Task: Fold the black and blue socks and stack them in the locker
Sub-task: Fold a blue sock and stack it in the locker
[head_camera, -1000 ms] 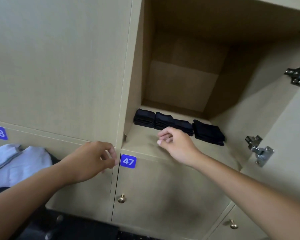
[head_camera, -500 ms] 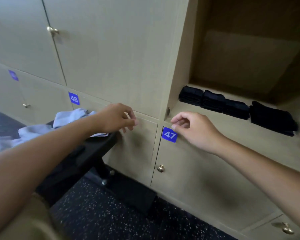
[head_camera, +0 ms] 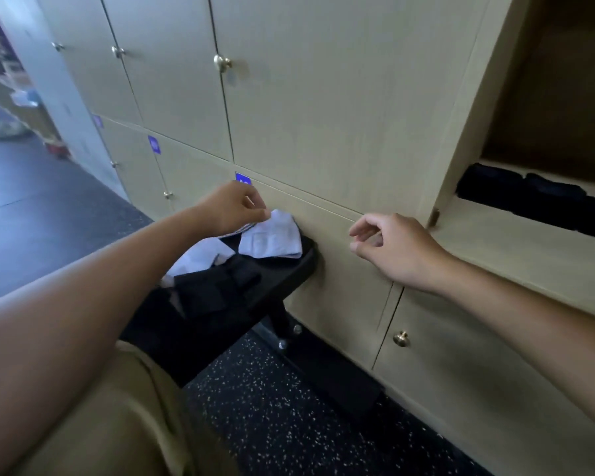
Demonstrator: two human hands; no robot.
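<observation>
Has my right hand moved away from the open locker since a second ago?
Yes. The right hand left the open locker shelf, moving left past its edge.

The folded black socks in the locker are cut off by the right edge, their count unclear. The left hand covers the lower part of a blue label; its number is unreadable. A farther label is blurred. The left arm hides part of the bench and the blue socks.
</observation>
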